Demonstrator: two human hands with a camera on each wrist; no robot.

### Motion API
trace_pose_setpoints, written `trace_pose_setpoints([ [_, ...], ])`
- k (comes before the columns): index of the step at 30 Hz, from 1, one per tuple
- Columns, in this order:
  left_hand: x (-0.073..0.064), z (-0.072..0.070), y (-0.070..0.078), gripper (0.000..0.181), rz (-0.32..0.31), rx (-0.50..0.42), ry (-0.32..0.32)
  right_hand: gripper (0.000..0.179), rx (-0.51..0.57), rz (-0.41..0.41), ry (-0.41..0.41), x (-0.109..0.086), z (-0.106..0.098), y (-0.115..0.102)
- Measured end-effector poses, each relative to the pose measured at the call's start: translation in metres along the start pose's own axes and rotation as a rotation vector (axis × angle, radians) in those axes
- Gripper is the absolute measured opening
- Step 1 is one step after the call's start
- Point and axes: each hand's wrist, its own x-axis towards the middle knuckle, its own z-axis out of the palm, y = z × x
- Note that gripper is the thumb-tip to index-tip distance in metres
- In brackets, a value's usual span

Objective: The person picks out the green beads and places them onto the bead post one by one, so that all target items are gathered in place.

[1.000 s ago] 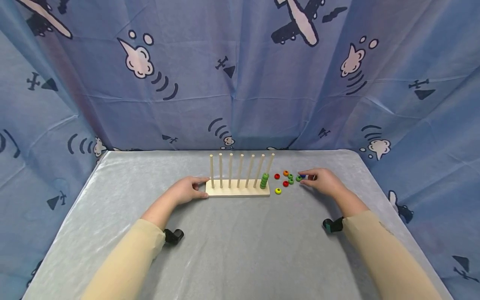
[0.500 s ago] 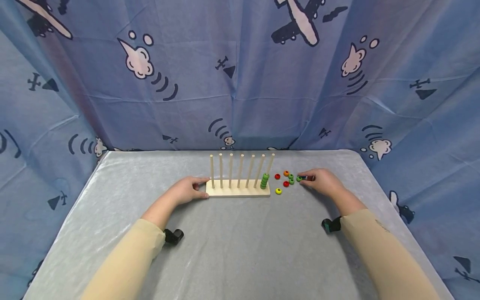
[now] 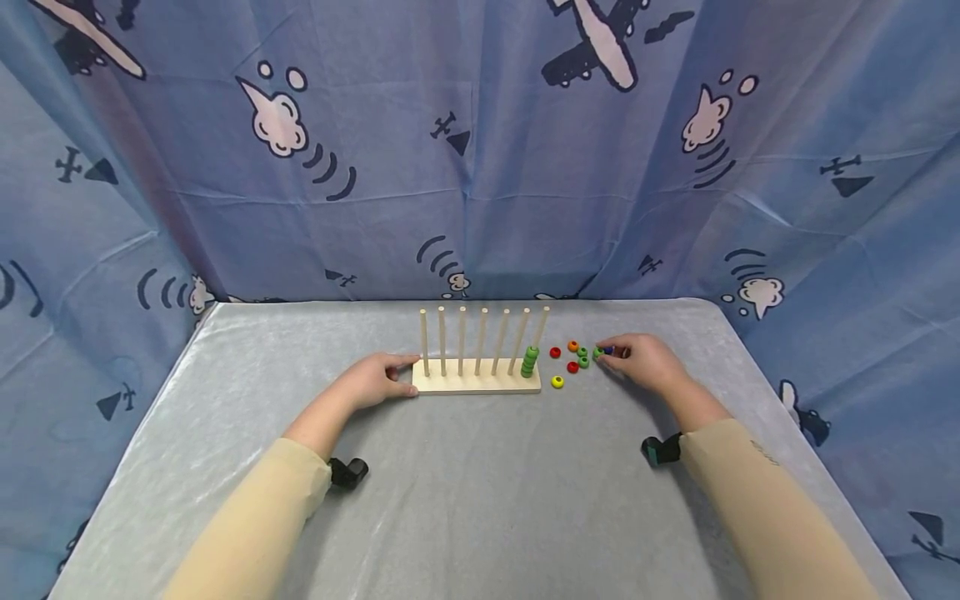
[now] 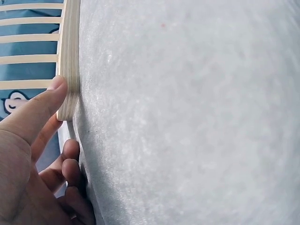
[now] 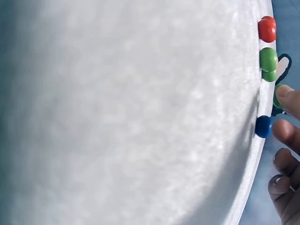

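A pale wooden peg board (image 3: 476, 383) with several upright pegs lies across the far part of the table. My left hand (image 3: 371, 381) grips its left end; in the left wrist view the thumb (image 4: 57, 86) presses the board's edge. Green beads (image 3: 530, 362) are stacked on the rightmost peg. To the right, my right hand (image 3: 645, 360) pinches a green bead (image 5: 277, 97) between thumb and fingers, the bead partly hidden by the thumb. A blue bead (image 5: 263, 126) sits on the table right beside these fingertips.
Between the board and my right hand lie loose beads: a yellow bead (image 3: 557, 382), an orange bead (image 3: 573, 346), red beads (image 3: 555, 352) and green beads (image 3: 583, 362). Grey cloth covers the table (image 3: 480, 500). A blue patterned curtain (image 3: 390, 208) hangs behind and at both sides.
The green bead at my right fingertips has risen slightly and tilted, and the right hand has shifted up a little. My left hand and the peg board have stayed in place.
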Motion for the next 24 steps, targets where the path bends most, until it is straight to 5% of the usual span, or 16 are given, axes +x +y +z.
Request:
trace_pose_setpoints([
  [24,0.000,0.001,0.001,0.063,-0.008,0.005,0.000,0.032,0.089,-0.067,0.116,-0.015,-0.027,-0.034],
])
